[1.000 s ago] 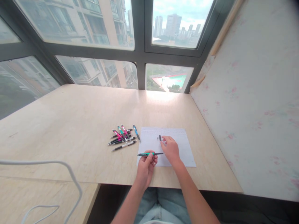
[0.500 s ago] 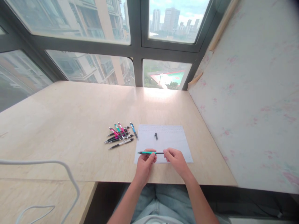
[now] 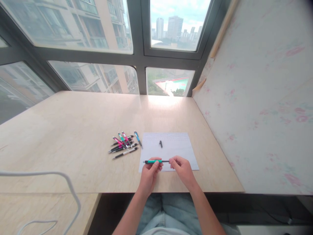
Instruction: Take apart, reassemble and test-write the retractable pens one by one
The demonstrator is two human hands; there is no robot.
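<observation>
My left hand (image 3: 149, 176) is closed around the green barrel of a pen (image 3: 151, 162), held level just above the paper. A thin dark refill (image 3: 165, 161) sticks out of the barrel's right end. The fingertips of my right hand (image 3: 183, 169) pinch the far end of this refill, hiding its tip. A short black pen part (image 3: 160, 144), which looks like a detached grip section, lies on the sheet of paper (image 3: 176, 143) beyond my hands. Handwriting runs along the paper's far edge.
Left of the paper lies a pile of several pens (image 3: 122, 143) in pink, black, white and green. A blue pen (image 3: 138, 139) rests by the paper's left edge. A white cable (image 3: 56, 173) loops at the left. Windows and a papered wall (image 3: 264, 98) border the wooden tabletop (image 3: 97, 114).
The view has tilted and shifted slightly. Both hands keep the same hold on the pen and its refill, with hardly any movement between them.
</observation>
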